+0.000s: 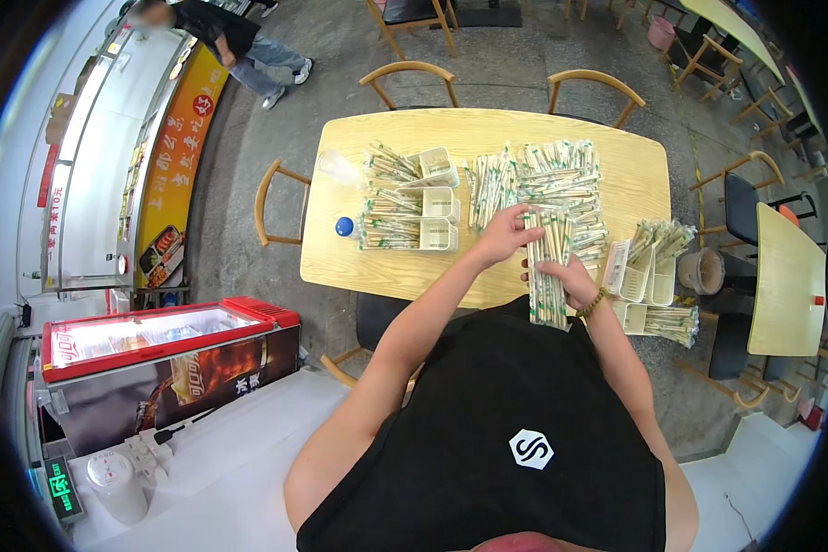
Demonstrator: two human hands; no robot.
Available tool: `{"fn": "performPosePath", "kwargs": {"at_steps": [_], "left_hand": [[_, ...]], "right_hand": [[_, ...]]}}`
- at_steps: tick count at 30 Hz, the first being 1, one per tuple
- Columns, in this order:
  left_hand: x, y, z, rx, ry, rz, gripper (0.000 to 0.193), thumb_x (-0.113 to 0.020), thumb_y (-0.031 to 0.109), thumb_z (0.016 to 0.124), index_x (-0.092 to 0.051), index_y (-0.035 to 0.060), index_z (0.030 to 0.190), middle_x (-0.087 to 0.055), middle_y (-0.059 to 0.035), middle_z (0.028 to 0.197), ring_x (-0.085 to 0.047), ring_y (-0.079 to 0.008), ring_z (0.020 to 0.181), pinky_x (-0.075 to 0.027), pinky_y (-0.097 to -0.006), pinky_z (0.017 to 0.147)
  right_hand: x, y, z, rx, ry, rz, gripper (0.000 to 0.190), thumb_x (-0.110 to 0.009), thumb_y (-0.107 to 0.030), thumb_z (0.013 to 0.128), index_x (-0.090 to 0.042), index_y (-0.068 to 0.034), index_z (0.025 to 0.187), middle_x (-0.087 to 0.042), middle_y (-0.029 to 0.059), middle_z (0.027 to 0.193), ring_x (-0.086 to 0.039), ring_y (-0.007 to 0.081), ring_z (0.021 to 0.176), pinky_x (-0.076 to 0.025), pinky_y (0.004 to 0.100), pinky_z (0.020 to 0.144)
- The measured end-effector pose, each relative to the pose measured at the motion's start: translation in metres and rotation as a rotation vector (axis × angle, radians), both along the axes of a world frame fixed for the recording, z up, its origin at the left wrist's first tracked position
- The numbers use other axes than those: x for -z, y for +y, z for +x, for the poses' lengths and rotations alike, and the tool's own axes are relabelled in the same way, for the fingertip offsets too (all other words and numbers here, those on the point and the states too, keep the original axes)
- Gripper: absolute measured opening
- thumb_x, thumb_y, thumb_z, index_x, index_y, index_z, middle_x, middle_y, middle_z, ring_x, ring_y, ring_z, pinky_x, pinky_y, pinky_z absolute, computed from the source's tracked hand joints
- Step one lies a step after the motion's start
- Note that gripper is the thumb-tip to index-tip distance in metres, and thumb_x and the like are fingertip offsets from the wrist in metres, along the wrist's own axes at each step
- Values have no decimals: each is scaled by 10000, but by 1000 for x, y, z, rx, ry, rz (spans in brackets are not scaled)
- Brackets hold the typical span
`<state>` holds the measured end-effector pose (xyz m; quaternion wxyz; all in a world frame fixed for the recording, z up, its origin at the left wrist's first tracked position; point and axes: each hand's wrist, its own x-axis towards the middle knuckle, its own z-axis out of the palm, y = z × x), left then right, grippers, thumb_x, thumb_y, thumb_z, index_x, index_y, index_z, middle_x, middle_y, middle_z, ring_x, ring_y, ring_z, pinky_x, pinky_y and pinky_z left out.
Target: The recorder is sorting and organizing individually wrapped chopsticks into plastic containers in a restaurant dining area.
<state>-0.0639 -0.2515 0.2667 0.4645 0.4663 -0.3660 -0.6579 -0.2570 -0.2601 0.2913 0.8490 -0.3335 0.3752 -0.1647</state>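
Observation:
A bundle of paper-wrapped disposable chopsticks (547, 303) is held upright between both hands, close to my chest at the table's near edge. My left hand (502, 236) grips its upper left part, with the thumb across the front. Lower down on the right side, my right hand (573, 281) wraps around the bundle. Beyond my hands, a large pile of wrapped chopsticks (559, 172) covers the tabletop, with another stack (491, 188) to its left. Three cream plastic holders (443, 234) with chopsticks stand at the left. More holders (636, 281) with chopsticks sit by the right edge.
The wooden table (386, 272) also bears a clear plastic cup (338, 168) and a blue round-topped object (344, 226). Chairs (281, 203) surround it. A red-topped display freezer (172, 359) is at lower left. A person (224, 34) stands by the food counter (172, 159).

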Motion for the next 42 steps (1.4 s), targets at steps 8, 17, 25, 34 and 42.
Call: {"fn": "performPosePath", "kwargs": {"at_steps": [8,17,25,34,42], "left_hand": [[-3,28,15,-164,-99,83,435,-665,55,883,-488,37,1279,-679,-99,919,-649,-118,802,-530,-256,626],[-26,61,95,-541,-264,-15,440,-692,44,859,-530,24,1268,-664,-61,902,-624,-92,753,-541,-241,619],[-40,132,205,-1126,-812,-200,357,-676,80,887,-550,-4,1211,-663,-101,953,-623,-100,826,-504,-225,654],[23,122,168,-790,-1763,-378,382,-703,154,843,-566,-18,1155,-506,-239,1266,-464,-434,1187,-372,-491,997],[27,121,204,-779,-1645,-233,614,-521,260,955,-296,-89,1407,-367,-308,1403,-367,-440,1301,-313,-493,1063]], "right_hand": [[32,5,-7,115,98,-80,247,-644,-49,855,-591,-8,1093,-654,59,906,-619,125,731,-528,276,648],[18,6,-4,82,59,28,318,-615,-44,888,-501,21,1177,-652,162,971,-686,250,835,-582,336,691],[27,4,-12,135,16,68,300,-624,-75,895,-500,15,1153,-642,155,961,-692,251,819,-593,342,677],[26,6,-1,88,33,59,308,-608,-50,897,-501,23,1176,-643,161,967,-686,237,821,-596,333,682],[30,6,-11,142,11,49,311,-623,-77,893,-520,7,1174,-653,144,953,-683,225,812,-587,338,701]]}}
